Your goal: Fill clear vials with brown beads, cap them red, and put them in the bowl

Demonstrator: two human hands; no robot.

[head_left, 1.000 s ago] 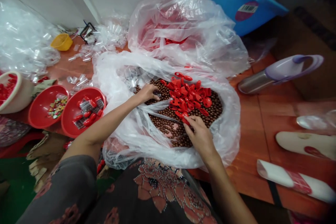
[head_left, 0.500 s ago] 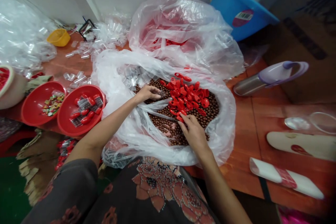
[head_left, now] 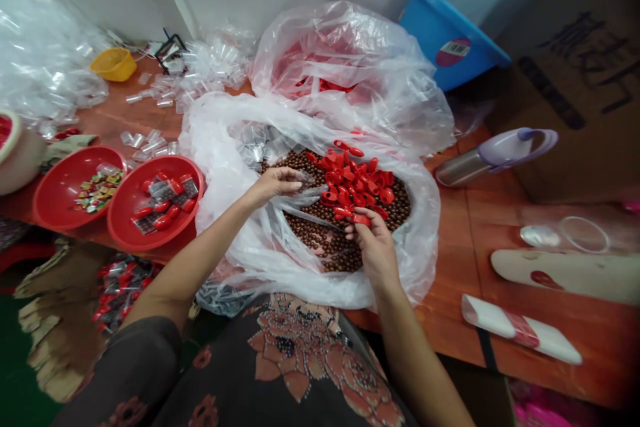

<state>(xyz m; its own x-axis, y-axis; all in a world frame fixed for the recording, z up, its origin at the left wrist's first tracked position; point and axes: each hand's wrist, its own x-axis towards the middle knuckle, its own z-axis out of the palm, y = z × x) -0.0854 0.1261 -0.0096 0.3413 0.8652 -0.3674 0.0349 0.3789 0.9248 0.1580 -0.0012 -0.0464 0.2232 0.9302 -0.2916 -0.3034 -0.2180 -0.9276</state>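
My left hand [head_left: 277,185] is closed around a small clear plastic tube [head_left: 306,178], held just above the brown balls. In my right hand [head_left: 376,243], thumb and fingers pinch a red plastic cap [head_left: 361,218] at the near edge of a pile of similar red caps [head_left: 350,177]. The pile lies on a bed of small round brown balls [head_left: 313,237] inside an open white plastic bag [head_left: 220,180]. More clear tubes [head_left: 255,145] sit at the bag's far left.
Two red bowls [head_left: 113,227] [head_left: 43,203] stand left, one with filled red-capped tubes, the other with small colourful pieces. Behind is a plastic bag of red parts [head_left: 280,53], beside a blue basin [head_left: 425,33]. A lilac-topped bottle [head_left: 463,163] lies right. Loose clear tubes [head_left: 147,143] cover the back left.
My right hand has lifted slightly and shifted right with the red cap, which now sits between its fingertips. The left hand stays nearly in place. The camera view has shifted a little.
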